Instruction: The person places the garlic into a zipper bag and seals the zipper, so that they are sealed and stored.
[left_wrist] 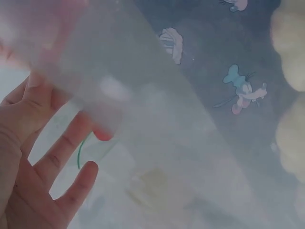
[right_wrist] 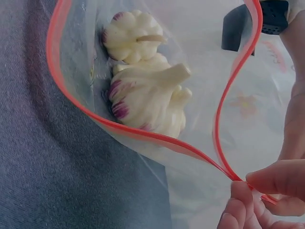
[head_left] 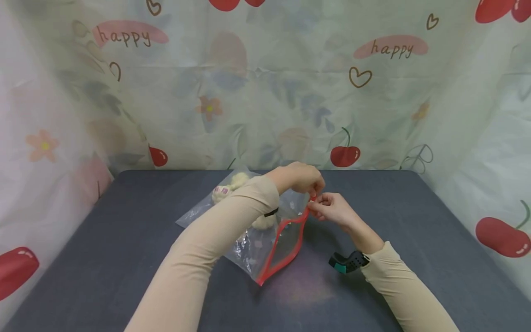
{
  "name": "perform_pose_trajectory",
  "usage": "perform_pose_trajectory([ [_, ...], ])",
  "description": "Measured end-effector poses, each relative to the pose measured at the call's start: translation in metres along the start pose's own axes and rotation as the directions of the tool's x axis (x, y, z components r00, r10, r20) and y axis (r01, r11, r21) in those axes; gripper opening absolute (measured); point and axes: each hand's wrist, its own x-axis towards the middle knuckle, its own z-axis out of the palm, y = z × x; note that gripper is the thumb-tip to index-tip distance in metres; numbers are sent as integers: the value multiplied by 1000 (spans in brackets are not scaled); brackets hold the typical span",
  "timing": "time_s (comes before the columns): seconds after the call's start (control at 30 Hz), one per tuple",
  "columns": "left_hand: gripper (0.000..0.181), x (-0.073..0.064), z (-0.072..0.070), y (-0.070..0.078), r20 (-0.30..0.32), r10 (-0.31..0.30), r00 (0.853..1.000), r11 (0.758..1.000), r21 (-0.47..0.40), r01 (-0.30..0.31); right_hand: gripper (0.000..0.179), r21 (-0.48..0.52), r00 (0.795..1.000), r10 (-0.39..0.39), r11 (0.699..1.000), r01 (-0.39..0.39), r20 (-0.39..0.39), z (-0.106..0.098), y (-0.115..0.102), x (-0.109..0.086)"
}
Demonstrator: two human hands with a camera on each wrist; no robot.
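A clear zip bag (head_left: 249, 251) with a red zip edge lies slanted on the dark table, garlic bulbs (right_wrist: 147, 98) with purple streaks inside it. At the far right corner of its mouth, my left hand (head_left: 304, 179) pinches the red edge from above. Just below, my right hand (head_left: 332, 211) pinches the same corner between thumb and fingers. Between this corner and the near one, the mouth gapes, as the right wrist view shows. In the left wrist view the last fingers of the left hand (left_wrist: 47, 157) spread loosely beside the plastic. My left forearm hides part of the bag.
The dark table (head_left: 124, 240) reaches back to a patterned curtain (head_left: 257, 92) with cherries and hearts. More curtain hangs along both sides. A black strap (head_left: 350, 262) with a green part sits at my right wrist.
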Motion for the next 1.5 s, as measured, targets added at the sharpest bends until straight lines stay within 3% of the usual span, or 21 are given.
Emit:
perform_pose_trajectory([
  [0.33, 10, -3, -4, -6, -31, -8, 999, 1000, 24, 9, 23, -20, 998, -17, 1000, 18, 56, 11, 0, -4],
  [0.63, 10, -2, 0, -9, -35, -10, 999, 1000, -6, 10, 25, 1, 994, -15, 1000, 15, 105, 18, 4, -9],
  [0.97, 10, -4, 4, -17, -69, 17, 997, 996, -86, -23, 25, 15, 989, -22, 1000, 20, 145, 26, 3, -15],
  [1.2, 13, -6, 7, -24, -119, 61, 991, 986, -146, -78, 26, 29, 981, -38, 999, 33, 191, 32, 5, -17],
  [1.33, 14, -8, 10, -30, -138, 87, 987, 957, -262, -121, 26, 22, 976, -28, 999, 24, 216, 33, 7, -17],
  [1.5, 15, -9, 9, -36, -106, 87, 991, 876, -465, -127, 27, 22, 977, -12, 1000, 7, 213, 31, 10, -17],
])
